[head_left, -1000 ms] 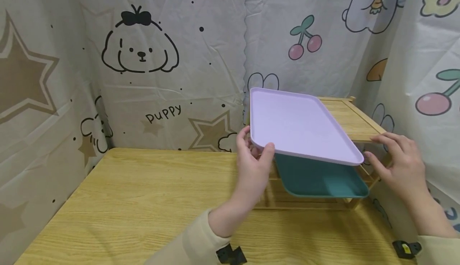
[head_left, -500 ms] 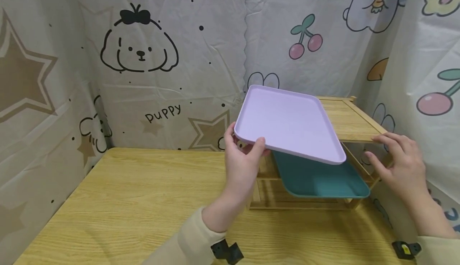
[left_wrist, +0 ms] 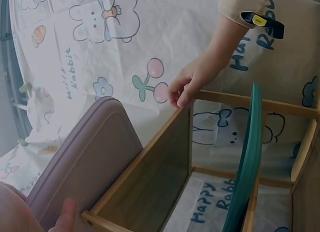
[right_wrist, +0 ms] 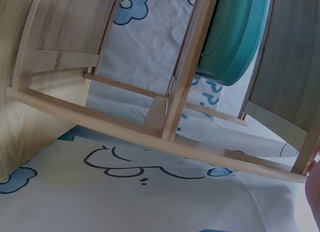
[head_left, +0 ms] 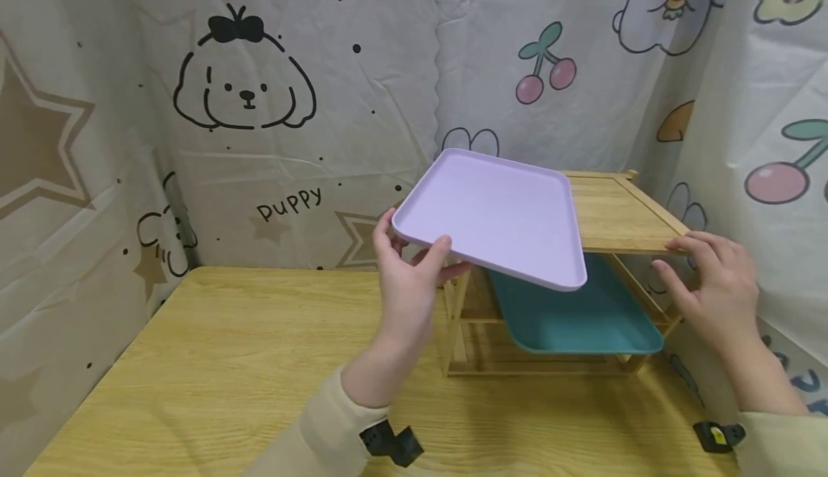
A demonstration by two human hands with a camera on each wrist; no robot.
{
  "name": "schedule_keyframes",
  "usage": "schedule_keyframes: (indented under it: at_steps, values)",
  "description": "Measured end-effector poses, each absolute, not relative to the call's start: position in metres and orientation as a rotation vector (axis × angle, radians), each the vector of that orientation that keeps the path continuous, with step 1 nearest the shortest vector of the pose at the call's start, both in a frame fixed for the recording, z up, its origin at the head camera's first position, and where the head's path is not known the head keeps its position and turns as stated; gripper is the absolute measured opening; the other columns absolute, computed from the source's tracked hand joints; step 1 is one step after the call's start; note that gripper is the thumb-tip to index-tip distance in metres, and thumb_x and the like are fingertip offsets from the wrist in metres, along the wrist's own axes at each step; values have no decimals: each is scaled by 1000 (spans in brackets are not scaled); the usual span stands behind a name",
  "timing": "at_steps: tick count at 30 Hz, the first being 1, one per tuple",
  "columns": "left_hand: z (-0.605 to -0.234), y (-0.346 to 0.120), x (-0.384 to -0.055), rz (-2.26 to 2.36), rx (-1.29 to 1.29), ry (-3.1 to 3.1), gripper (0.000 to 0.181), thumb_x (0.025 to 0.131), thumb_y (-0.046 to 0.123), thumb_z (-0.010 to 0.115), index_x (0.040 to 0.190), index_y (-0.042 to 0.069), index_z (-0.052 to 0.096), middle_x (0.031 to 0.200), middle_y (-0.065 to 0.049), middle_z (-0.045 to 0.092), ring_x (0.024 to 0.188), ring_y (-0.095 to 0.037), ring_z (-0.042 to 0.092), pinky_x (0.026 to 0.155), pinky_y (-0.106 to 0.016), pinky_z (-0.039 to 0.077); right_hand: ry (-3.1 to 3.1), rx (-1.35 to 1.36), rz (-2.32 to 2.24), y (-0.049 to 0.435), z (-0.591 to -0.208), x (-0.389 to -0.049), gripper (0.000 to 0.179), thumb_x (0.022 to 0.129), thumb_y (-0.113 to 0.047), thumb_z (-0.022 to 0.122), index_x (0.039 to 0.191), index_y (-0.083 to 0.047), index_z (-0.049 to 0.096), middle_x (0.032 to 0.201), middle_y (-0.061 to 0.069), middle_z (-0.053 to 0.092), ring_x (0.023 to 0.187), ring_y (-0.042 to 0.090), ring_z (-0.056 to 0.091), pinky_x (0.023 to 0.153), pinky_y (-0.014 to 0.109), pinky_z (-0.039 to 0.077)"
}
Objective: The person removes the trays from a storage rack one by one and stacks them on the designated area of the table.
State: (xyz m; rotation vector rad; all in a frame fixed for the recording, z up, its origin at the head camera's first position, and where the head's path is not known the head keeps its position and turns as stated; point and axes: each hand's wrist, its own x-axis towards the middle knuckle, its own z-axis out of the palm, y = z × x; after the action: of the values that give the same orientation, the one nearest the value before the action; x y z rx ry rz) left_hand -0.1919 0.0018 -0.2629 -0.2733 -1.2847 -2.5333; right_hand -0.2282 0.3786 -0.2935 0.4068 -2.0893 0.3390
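Observation:
Tilted in the air, a lilac tray point(head_left: 494, 215) is in my left hand point(head_left: 407, 279), thumb on the rim and fingers beneath at its near left corner. Its underside shows in the left wrist view. The tray overlaps the left part of a wooden rack point(head_left: 634, 218). My right hand point(head_left: 718, 294) holds the rack's front right top corner, its fingers bent at the edge and the thumb lower. In the left wrist view this hand point(left_wrist: 192, 84) is at the same corner. A teal tray point(head_left: 582, 319) lies on the middle tier and juts out in front.
The rack stands on a wood-grain table point(head_left: 259, 348), toward the right. Its bottom tier point(head_left: 537, 358) is below the teal tray. Printed curtains point(head_left: 310, 89) hang behind the table and at both sides.
My left hand has moved left with the lilac tray, which now shows more of the rack and teal tray. My right hand stays at the rack's corner; the lilac tray has come away from its thumb.

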Motion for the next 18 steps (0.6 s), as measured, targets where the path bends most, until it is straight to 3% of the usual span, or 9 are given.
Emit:
schedule_keyframes:
  at_steps: [6, 18]
  values:
    - [-261, -5, -191, -2557, -247, -1212, 81, 84, -7, 62, 144, 24, 16, 132, -13, 37, 101, -33, 59, 72, -47, 56, -2118, 337, 336, 374, -293, -232, 76, 85, -72, 42, 103, 1, 57, 117, 26, 52, 112, 44, 40, 96, 61, 26]
    - [-256, -19, -189, -2591, -208, -1088, 78, 83, -13, 58, 141, 20, 17, 134, -11, 35, 110, -35, 53, 71, -53, 54, -2132, 273, 325, 371, -293, -233, 71, 86, -68, 44, 103, 0, 54, 120, 26, 50, 112, 42, 37, 95, 61, 24]
